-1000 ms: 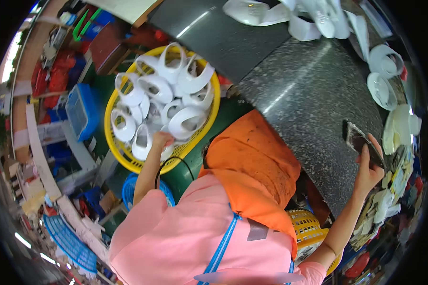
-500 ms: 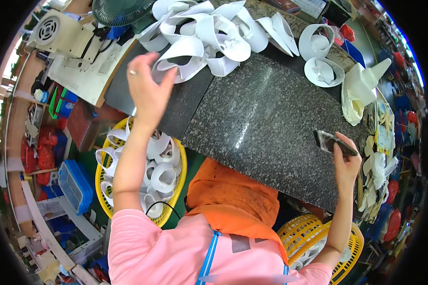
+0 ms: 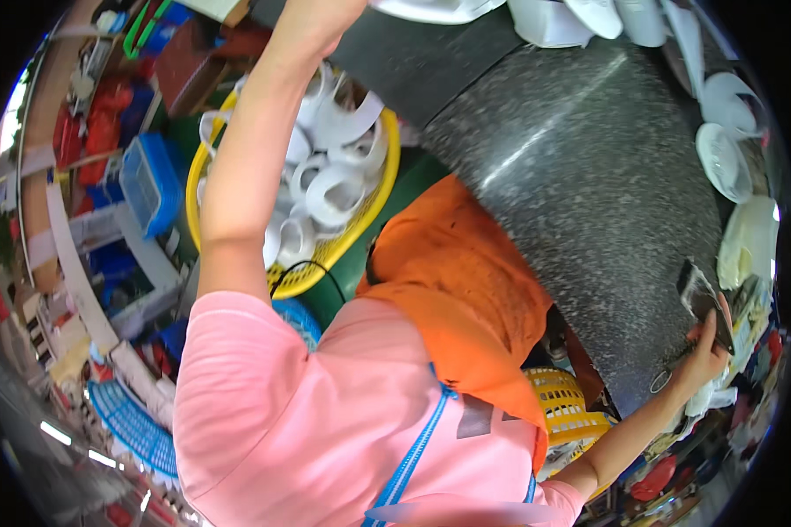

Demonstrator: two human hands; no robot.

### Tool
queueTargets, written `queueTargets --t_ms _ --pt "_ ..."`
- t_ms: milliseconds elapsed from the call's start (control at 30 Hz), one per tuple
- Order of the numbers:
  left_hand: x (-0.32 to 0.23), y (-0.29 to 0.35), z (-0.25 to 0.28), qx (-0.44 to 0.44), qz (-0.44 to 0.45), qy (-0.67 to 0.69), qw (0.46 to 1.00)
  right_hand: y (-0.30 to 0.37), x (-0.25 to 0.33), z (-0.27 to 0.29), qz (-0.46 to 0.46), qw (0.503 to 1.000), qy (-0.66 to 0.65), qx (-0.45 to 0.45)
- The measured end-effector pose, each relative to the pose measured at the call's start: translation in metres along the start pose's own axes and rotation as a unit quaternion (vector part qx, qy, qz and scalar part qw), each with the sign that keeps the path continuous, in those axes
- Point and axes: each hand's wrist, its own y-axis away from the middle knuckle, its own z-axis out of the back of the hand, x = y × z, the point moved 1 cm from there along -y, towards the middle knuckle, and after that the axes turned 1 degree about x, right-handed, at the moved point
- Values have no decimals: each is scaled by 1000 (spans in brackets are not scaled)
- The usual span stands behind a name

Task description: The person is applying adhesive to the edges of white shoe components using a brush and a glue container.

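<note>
My left hand point(image 3: 332, 19) reaches up to the top edge of the view, where its fingers are cut off. Right beside it lies a white visor-shaped piece point(image 3: 439, 9), also cropped; whether the hand touches it cannot be seen. Over the right side of the dark speckled tabletop point(image 3: 580, 193), my right hand point(image 3: 703, 353) is closed on a dark flat tool point(image 3: 705, 303) with a greyish, worn-looking end. More white visor-shaped pieces point(image 3: 553, 25) stand along the table's far side. Two of them, one a shallow white visor piece point(image 3: 723, 162), are at the far right.
A yellow basket point(image 3: 389, 176) full of white curved pieces stands left of the table. Another yellow basket point(image 3: 558, 395) is below its near edge. A pale plastic container point(image 3: 747, 241) stands at the right edge. Blue crates point(image 3: 152, 189) are at the left.
The view has swung, so the table sits further up and right. My left hand has moved up to the top edge, near the white pieces. My right hand still holds the dark tool.
</note>
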Motion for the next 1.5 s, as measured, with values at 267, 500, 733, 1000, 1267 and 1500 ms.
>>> queueTargets --t_ms 267,500,733,1000,1267,1500 --pt "-3 24 13 -76 -121 -176 974 -19 21 -23 -35 997 -24 58" --pt "3 28 10 -84 -120 -248 958 -53 132 -113 66 926 -164 334" --pt "-11 30 10 -87 -67 -145 983 -51 221 -240 384 855 281 205" --pt "16 16 28 -141 16 -310 940 -110 199 -224 369 896 216 119" --pt "-28 4 -37 67 -196 -409 889 -118 192 -202 386 882 248 109" --pt "0 -8 -15 133 30 -107 985 -47 217 -202 529 799 244 147"
